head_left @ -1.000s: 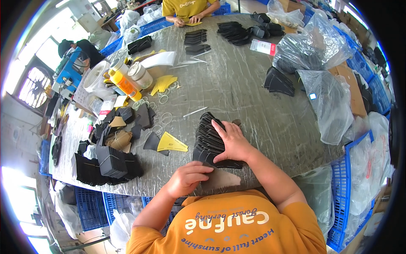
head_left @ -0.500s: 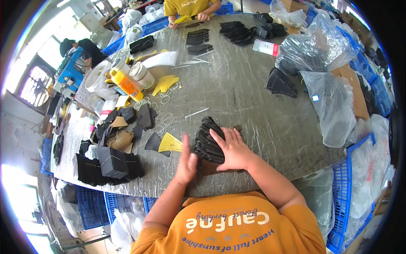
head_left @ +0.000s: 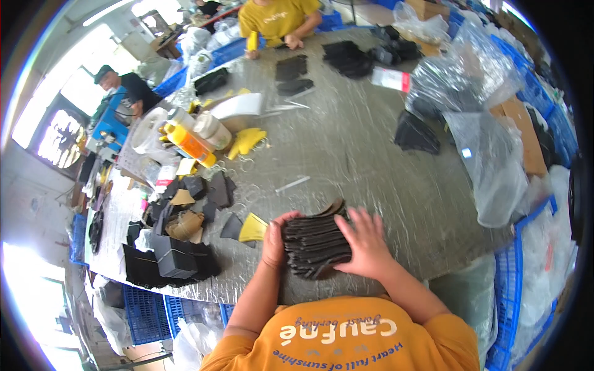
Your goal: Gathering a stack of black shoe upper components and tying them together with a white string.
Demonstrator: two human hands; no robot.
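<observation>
A thick stack of dark brown-black cut pieces [head_left: 317,244] is on the table right in front of me, its many layered edges facing up and one brown piece sticking out at the far end. My left hand [head_left: 273,244] lies along the stack's left side, fingers curled over its far left corner. Against the right side rests my right hand [head_left: 367,247], thumb touching the layers while its other fingers spread outward, off the stack. Left of my left hand lie a yellow fan-shaped template [head_left: 252,228] and a dark grey piece [head_left: 231,227].
Bottles and jars [head_left: 189,143] stand at the left beyond bundled dark pieces [head_left: 175,256]. A thin white stick [head_left: 292,183] lies ahead. Plastic bags [head_left: 489,167] and another dark stack [head_left: 416,132] are at the right. A person in yellow [head_left: 278,21] works across the table.
The stack has turned and come nearer to me, its layers now running crosswise. My left hand has closed onto its left side; my right fingers have spread off it. The view shifted slightly.
</observation>
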